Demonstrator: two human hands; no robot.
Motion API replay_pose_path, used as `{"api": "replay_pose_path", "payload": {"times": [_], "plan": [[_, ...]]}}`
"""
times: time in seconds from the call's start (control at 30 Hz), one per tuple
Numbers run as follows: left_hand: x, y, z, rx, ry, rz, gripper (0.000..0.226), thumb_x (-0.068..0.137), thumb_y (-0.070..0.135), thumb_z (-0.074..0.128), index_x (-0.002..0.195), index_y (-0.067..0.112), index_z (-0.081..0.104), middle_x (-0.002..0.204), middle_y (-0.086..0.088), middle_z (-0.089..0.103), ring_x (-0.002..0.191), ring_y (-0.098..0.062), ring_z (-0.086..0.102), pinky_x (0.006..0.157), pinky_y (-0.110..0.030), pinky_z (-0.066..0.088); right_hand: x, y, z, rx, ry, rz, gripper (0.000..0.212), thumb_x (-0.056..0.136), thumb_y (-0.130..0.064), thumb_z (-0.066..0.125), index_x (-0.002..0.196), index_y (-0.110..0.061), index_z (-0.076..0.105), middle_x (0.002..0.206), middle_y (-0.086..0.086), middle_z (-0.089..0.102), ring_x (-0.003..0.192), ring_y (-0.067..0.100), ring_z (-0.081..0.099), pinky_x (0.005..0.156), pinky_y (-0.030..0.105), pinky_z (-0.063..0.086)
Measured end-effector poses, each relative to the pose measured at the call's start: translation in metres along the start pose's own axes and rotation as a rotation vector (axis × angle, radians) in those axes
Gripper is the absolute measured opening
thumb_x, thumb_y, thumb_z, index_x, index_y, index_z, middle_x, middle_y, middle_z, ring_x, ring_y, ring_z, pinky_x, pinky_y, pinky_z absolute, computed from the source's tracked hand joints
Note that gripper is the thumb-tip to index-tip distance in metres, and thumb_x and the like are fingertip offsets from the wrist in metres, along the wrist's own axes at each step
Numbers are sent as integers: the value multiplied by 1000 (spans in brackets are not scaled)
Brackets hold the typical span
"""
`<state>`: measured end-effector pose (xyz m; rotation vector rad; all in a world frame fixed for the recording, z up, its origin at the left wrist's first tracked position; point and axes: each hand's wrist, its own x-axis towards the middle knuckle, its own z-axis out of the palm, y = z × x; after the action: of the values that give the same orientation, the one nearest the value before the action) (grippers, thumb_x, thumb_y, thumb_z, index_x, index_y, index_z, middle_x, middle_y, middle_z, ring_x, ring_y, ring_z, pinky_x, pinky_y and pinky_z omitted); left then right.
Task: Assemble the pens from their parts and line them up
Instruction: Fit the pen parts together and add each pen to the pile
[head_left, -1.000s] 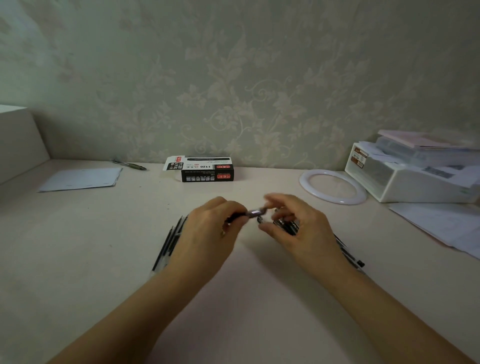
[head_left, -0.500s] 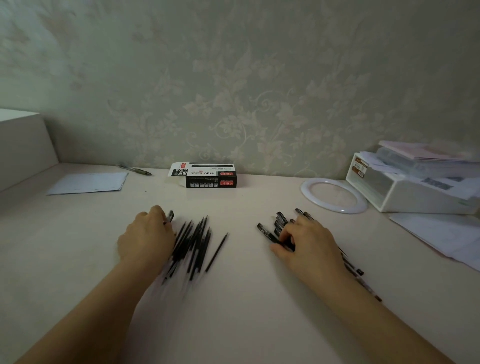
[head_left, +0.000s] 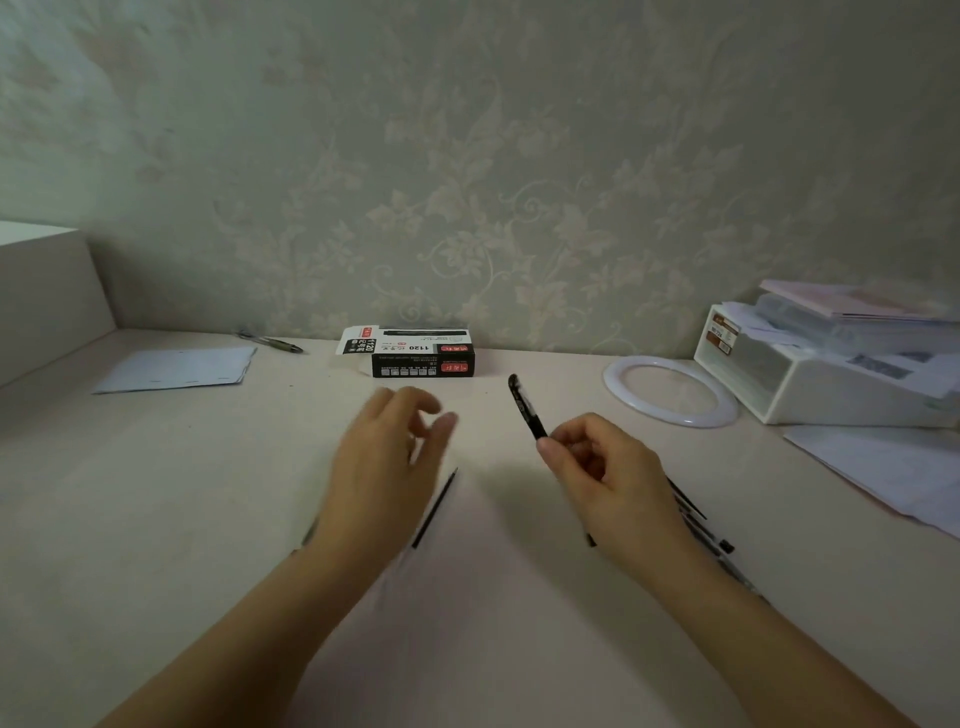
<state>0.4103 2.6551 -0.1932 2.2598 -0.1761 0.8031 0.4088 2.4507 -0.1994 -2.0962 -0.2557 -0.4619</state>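
Right grip (head_left: 597, 467) pinches pen barrel (head_left: 525, 406) angled up-left.

A black pen barrel (head_left: 526, 406) with a clip near its far end stands tilted above the pale bench (head_left: 156, 519), top leaning away and to the left, its lower end pinched in the fingers (head_left: 546, 446) of the right hand (head_left: 608, 483). A thin black refill (head_left: 435, 506) lies slantwise on the bench just right of the left hand (head_left: 387, 467), tip pointing away; that hand hovers above it with loose, blurred fingers, holding nothing. More dark pen parts (head_left: 698, 525) lie in a cluster on the bench behind the right wrist, mostly hidden, their ends fanning out toward the near right.
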Motion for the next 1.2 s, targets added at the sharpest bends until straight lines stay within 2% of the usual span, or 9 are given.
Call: {"api": "replay_pose_path", "payload": {"times": [0.07,0.17,0.3,0.47,0.63,0.77,0.9,1.07,1.2], "plan": [[-12,20,12,-208,-93,35,31,88,50,48,101,24,61,86,11,61,76,-2,59,65,-11,45,-4,-7,5,151,-100,49,14,92,-33,64,81,-26,61,64,-6,66,56,3,57,56,17,44],[-26,31,27,-357,-241,63,30,92,48,46,111,27,56,85,10,64,71,-2,63,62,-14,47,-8,-12,10,306,-239,46,12,98,-26,57,90,-19,63,64,-7,68,60,1,60,60,13,45],[-25,23,29,-188,-295,198,33,96,49,33,117,32,52,90,13,59,77,-4,58,67,-26,50,-10,-9,13,403,-269,85,9,99,-18,55,97,-18,64,68,-7,70,61,3,61,58,13,46],[-18,12,24,170,-334,343,36,97,49,22,120,37,46,98,13,61,78,-12,59,60,-37,50,-2,2,7,467,-105,161,13,96,-23,59,96,-10,59,71,2,72,59,8,61,58,19,50],[-19,13,30,119,-371,339,16,100,32,37,106,27,50,96,11,53,79,-10,51,65,-35,46,-4,12,14,506,-156,154,7,96,-10,60,89,-12,62,73,6,73,63,13,67,61,20,53],[-14,10,26,201,-390,330,29,97,47,27,93,31,51,85,13,54,73,-8,54,59,-32,46,-5,14,16,506,-222,124,8,96,-9,60,91,-7,65,73,8,72,63,12,67,61,18,52],[-12,11,24,347,-309,382,36,92,56,20,76,31,41,59,12,41,53,-9,40,43,-25,24,-5,12,16,523,-229,99,13,97,-7,56,91,1,64,69,8,70,61,12,63,61,21,52],[-8,7,20,425,-204,315,60,81,78,19,58,24,33,41,5,31,42,-11,36,41,-24,13,-7,9,14,504,-186,64,11,96,-10,59,89,-2,63,73,7,71,65,13,65,65,21,52],[-7,11,20,370,-210,299,48,85,73,19,74,29,36,54,12,36,50,-10,41,42,-24,16,-6,5,15,406,-54,-11,4,96,-14,61,93,-12,63,81,4,73,73,14,70,71,24,55]]}}
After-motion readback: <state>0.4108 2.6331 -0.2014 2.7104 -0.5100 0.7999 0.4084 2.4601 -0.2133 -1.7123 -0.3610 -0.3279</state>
